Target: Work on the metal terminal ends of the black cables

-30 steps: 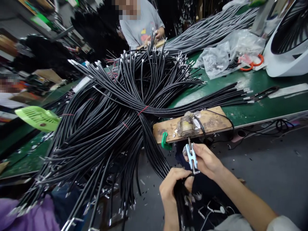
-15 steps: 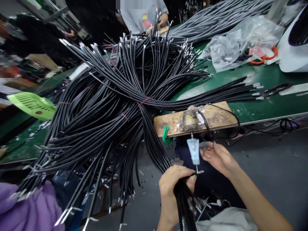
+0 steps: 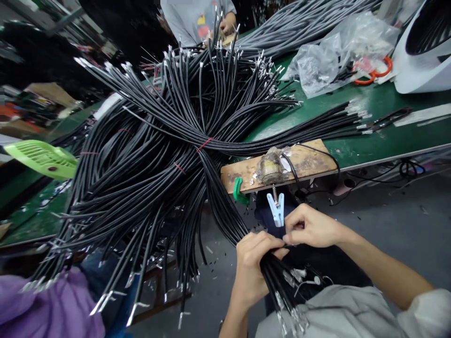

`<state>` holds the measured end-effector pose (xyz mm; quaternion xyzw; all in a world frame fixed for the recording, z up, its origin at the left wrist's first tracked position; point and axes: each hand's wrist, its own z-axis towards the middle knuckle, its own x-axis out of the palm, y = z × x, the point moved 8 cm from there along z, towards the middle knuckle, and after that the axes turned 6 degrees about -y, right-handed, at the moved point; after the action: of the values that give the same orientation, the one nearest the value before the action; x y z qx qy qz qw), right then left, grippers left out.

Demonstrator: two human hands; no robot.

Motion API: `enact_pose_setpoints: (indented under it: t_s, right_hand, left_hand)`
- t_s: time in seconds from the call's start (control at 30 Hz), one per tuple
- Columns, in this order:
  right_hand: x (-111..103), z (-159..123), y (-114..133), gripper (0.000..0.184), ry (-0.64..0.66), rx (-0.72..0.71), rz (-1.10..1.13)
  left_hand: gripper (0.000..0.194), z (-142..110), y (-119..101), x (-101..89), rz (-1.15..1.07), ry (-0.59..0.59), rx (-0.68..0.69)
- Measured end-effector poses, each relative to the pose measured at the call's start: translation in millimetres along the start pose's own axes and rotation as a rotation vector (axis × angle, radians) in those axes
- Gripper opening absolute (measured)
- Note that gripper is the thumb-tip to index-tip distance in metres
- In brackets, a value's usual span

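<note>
A large fan of black cables with bare metal tips spreads over the green table, tied with red bands. My left hand is closed around a bunch of these cables below the table edge. My right hand pinches at the top of that bunch, touching the left hand's fingers; what it pinches is too small to name. Just above my hands, a light blue clothespin hangs free from a wooden board that carries a taped metal block.
Another person in a grey shirt works at the far side. A grey cable pile, crumpled plastic bags, orange-handled scissors and a white housing lie at the right. A green grille sits left; purple cloth lies lower left.
My right hand let go of the blue clothespin, which now hangs from the board, and moved down to pinch at the bunch held by my left hand. The view shifted slightly.
</note>
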<state>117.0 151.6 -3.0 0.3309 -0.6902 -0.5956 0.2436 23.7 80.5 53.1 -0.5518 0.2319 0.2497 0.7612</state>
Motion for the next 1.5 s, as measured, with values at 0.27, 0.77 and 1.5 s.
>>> enact_pose_setpoints:
  t_s: [0.27,0.77,1.5]
  right_hand:
    - [-22.0,11.2,8.6,0.055,-0.376,-0.100,0.255]
    - [17.7,36.0,-1.1,0.043,-0.188,-0.015,1.010]
    - [2.2,-66.7,43.0,0.017,-0.554,-0.647,-0.081]
  left_hand:
    - [0.007,-9.4,-4.2,-22.7,-0.149,-0.418,0.055]
    - [0.010,-1.1,0.8,-14.7,-0.133,-0.501,-0.019]
    - [0.010,0.7,-10.0,-17.8,-0.211,-0.119,0.207]
